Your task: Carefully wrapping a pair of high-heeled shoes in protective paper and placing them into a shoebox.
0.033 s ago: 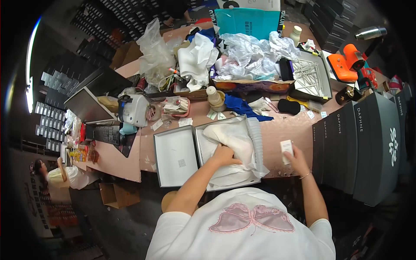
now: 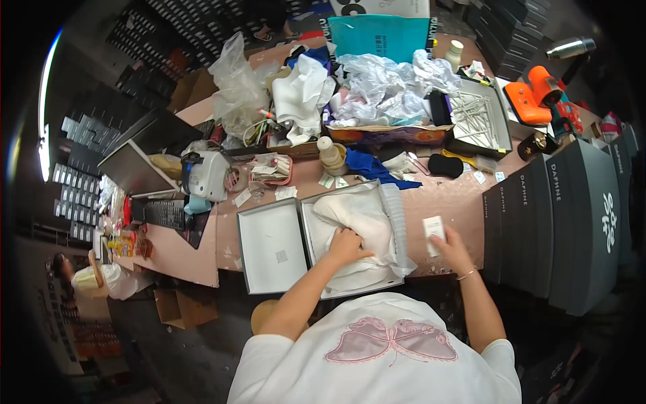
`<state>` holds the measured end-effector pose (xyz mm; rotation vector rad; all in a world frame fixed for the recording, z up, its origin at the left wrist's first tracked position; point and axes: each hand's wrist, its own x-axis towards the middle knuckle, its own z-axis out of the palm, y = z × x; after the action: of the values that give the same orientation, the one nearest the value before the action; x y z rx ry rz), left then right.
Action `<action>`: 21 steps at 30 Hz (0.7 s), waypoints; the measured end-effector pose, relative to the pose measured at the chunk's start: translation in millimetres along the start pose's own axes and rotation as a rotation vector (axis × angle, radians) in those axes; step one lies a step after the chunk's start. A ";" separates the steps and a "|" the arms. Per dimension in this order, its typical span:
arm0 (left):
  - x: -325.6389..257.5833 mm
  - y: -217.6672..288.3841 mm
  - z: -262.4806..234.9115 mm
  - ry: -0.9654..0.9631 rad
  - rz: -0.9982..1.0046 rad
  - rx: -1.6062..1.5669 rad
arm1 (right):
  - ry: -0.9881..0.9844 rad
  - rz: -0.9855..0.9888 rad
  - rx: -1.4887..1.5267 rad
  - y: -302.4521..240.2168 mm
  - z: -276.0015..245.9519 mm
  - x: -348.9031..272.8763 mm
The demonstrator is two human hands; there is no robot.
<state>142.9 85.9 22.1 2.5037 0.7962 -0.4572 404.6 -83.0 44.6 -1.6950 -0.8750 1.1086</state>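
Note:
A grey shoebox [image 2: 307,229] lies on the pink table in front of me, with white tissue paper [image 2: 363,212] wrapped over its contents. What the paper covers is hidden. My left hand [image 2: 346,247] is in the box, its fingers curled into the paper and its thumb pointing right. To the left, the box's lid [image 2: 266,236] lies with its white inside facing up. Right of the box, my right hand [image 2: 452,249] pinches a small white printed card [image 2: 433,234] above the table. Translucent foam wrap [image 2: 398,229] hangs over the box's right edge.
Dark shoeboxes [image 2: 531,222] stand in a row at the right. Behind the open box are a bottle [image 2: 331,155], a blue cloth [image 2: 370,165] and a black sponge [image 2: 445,165]. A label printer [image 2: 205,176] and keyboard [image 2: 161,213] sit left. A person [image 2: 108,279] is at far left.
My right hand has moved slightly left, bringing the white card nearer the shoebox. My left hand stays on the tissue paper. The whole view has shifted a little.

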 end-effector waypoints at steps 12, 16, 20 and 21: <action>-122.9 -97.9 124.0 0.447 -0.699 -0.667 | -0.146 0.922 0.296 79.5 48.5 -13.0; -117.6 -83.5 132.3 0.568 -0.568 -0.497 | 0.224 0.394 0.680 121.6 101.1 9.3; -167.3 -79.3 81.3 0.753 -0.487 -0.603 | 0.420 -0.088 0.383 -1.2 107.5 -29.9; -188.3 -76.6 61.8 0.760 -0.485 -0.724 | 0.339 -0.244 0.037 -19.0 105.4 -40.4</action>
<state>-60.1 23.7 28.1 1.7393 1.5257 0.5999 290.6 -80.8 54.2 -1.6337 -0.8112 0.6461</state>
